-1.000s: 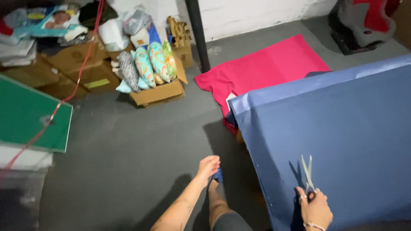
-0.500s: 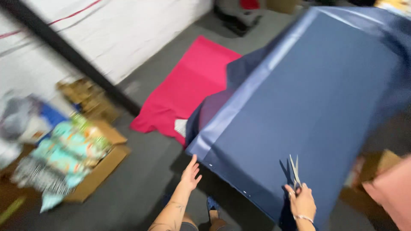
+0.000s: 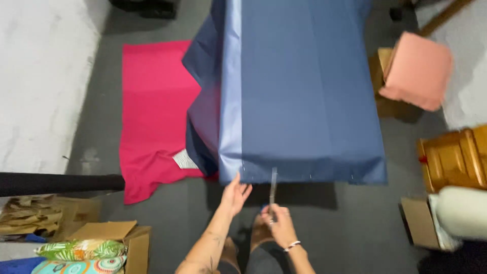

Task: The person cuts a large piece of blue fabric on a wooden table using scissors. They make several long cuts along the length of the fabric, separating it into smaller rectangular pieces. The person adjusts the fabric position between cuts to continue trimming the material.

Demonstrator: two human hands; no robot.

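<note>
A large sheet of dark blue fabric (image 3: 304, 91) lies spread over a table, its near edge hanging in front of me. My right hand (image 3: 279, 226) grips a pair of scissors (image 3: 273, 190) whose blades point up at that near edge. My left hand (image 3: 235, 194) is open, its fingers touching the fabric's lower edge near the left corner.
A red cloth (image 3: 154, 111) lies on the grey floor to the left, partly under the blue fabric. A pink cushion (image 3: 417, 71) sits at the upper right above wooden furniture (image 3: 454, 157). A cardboard box (image 3: 127, 243) with patterned cushions (image 3: 81, 251) stands at the lower left. A black bar (image 3: 56, 183) crosses the left edge.
The view has swung round so the blue fabric now lies straight ahead. My left hand has come up to the fabric's edge, and the scissors have reached the near edge.
</note>
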